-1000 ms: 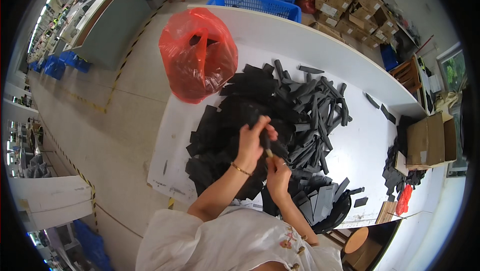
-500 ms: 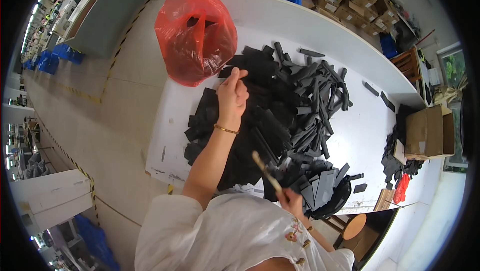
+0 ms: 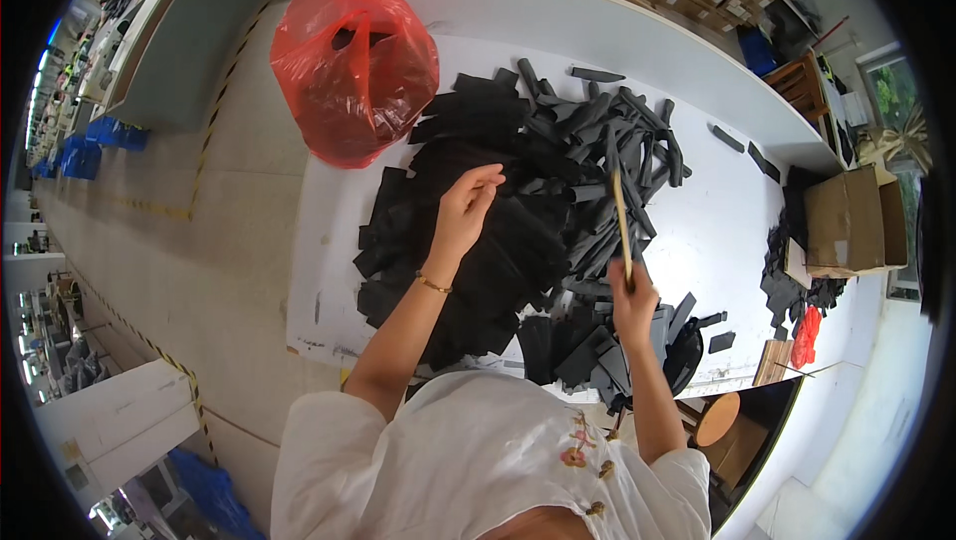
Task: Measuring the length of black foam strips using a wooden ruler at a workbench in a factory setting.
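Note:
My left hand [image 3: 466, 210] hovers over a broad heap of flat black fabric-like pieces [image 3: 508, 231], its fingers loosely stretched to the right and nothing visible in them. A thin light wooden stick [image 3: 622, 212] is gripped in my right hand [image 3: 633, 303], its far end raised toward the pile of dark rolled strips [image 3: 637, 132]. Beneath and left of the right hand lies a smaller stack of dark grey flat pieces [image 3: 602, 356]. What the pieces are made of cannot be told for sure.
A red plastic bag [image 3: 354, 72] stands at the table's far left corner. A raised white board [image 3: 597, 32] edges the far side of the white table [image 3: 324, 241]. To the right are an open cardboard box [image 3: 846, 221] and a small red bag [image 3: 808, 336]. A round stool [image 3: 716, 421] stands below.
My right hand has swung up and away from my body with the stick, now over the table. My left hand has come a little nearer, and its fingers have loosened from a curl.

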Tool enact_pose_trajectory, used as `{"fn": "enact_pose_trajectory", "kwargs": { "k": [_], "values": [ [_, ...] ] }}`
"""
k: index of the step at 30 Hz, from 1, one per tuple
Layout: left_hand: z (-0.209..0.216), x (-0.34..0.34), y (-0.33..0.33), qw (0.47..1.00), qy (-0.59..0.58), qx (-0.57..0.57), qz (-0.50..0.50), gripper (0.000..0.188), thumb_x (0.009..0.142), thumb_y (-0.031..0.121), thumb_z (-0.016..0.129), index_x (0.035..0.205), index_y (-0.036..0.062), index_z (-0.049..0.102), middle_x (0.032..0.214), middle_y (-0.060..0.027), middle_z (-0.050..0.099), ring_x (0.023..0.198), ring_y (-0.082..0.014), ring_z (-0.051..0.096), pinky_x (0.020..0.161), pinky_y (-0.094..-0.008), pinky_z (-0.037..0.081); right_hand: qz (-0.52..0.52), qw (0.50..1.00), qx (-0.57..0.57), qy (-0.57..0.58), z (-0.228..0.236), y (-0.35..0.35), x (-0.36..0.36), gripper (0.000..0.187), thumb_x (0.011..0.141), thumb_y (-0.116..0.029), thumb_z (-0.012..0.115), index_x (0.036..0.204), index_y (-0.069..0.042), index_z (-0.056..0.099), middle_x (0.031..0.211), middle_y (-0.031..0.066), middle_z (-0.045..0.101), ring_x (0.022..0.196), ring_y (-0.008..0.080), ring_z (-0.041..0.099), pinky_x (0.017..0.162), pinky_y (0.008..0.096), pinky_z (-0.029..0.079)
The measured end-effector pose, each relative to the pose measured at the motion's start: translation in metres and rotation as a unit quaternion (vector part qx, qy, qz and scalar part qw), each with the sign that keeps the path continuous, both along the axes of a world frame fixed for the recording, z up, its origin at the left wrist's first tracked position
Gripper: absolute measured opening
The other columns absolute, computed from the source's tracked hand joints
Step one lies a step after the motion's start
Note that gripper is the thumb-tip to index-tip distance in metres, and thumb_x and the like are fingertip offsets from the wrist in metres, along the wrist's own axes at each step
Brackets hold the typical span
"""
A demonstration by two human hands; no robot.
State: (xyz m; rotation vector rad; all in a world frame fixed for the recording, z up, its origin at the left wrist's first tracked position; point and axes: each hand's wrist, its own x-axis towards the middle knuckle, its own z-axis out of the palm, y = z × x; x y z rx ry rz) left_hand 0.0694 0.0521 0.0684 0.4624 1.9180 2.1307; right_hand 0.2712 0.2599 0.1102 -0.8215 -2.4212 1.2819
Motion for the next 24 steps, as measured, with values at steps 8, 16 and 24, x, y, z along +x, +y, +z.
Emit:
{"fn": "enact_pose_trajectory", "kwargs": {
  "k": [8,16,24],
  "values": [
    [-0.007,-0.007,-0.01,0.996,-0.067,-0.044,0.042,0.019,0.097,0.009,0.052,0.11,0.0019,0.064,0.098,-0.0075,0.069,0.09,-0.012,0.066,0.074,-0.0223,0.05,0.227,0.964,0.132,0.051,-0.051,0.003,-0.147,0.016,0.079,-0.014,0.07,0.091,-0.004,0.066,0.083,0.0129,0.059,0.075,0.0325,0.062,0.063,0.0404,0.049],
    [-0.002,-0.016,-0.022,0.991,-0.095,-0.009,0.094,0.019,0.096,0.008,0.055,0.11,0.0,0.064,0.096,-0.0069,0.069,0.089,-0.0114,0.065,0.074,-0.023,0.051,0.245,0.952,0.181,0.02,-0.071,0.007,-0.166,0.01,0.081,-0.01,0.068,0.089,-0.006,0.067,0.085,0.0062,0.063,0.073,0.0268,0.064,0.062,0.0386,0.05],
    [0.031,0.016,0.063,0.986,-0.083,-0.047,-0.134,0.032,0.096,0.029,0.059,0.111,0.0013,0.052,0.073,-0.0024,0.057,0.062,-0.008,0.056,0.056,-0.0233,0.047,0.1,0.985,-0.05,0.127,-0.001,-0.027,-0.13,0.006,0.093,-0.004,0.057,0.098,-0.002,0.058,0.074,0.0011,0.058,0.064,0.01,0.052,0.059,0.0247,0.043]
  ]
}}
